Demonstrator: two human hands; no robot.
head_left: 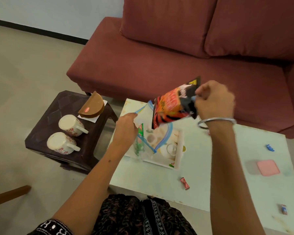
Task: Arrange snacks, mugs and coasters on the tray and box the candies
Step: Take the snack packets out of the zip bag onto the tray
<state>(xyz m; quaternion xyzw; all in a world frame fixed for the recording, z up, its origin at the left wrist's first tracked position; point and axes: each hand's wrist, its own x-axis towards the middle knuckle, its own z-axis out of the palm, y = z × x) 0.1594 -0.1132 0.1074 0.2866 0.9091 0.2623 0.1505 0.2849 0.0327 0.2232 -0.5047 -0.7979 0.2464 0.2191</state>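
At centre frame, the right hand (214,100) is pinching a snack packet (174,106) by its corner, carrying it over the tray (180,150), while the left hand (126,128) is gripping a zip bag's (143,146) mouth wide.

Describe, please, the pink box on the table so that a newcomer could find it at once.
Start at the pale table in front of the red sofa and go to its right side, away from the white tray. There lies the pink box, flat and square with rounded corners. The candies around it are small and crinkly-wrapped; it alone is plain pink.
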